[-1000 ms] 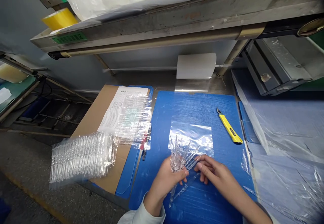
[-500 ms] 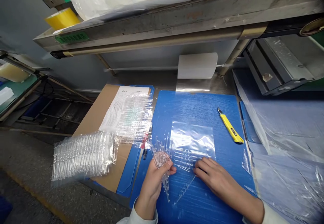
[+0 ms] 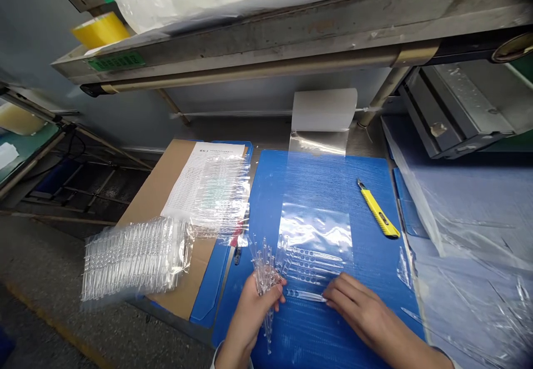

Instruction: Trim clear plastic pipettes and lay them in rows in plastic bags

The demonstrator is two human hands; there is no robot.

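Observation:
My left hand is closed around a bunch of thin clear plastic sticks, which poke out above and below the fist. With its fingertips, my right hand pinches the right end of a single clear plastic stick, lying roughly crosswise over the blue mat. Just beyond it, several similar sticks with small round bulges lie side by side on a sheet of clear film. What the sticks are for cannot be made out.
Film runs back to a roll beneath a metal shelf. A yellow utility knife lies right of the film. To the left, bundles of packed sticks and a printed sheet rest on cardboard. Plastic sheets cover the right side.
The stick at my right hand has swung from slanting toward me to lying nearly parallel with the row. My right hand has shifted slightly nearer; the left still grips the bunch.

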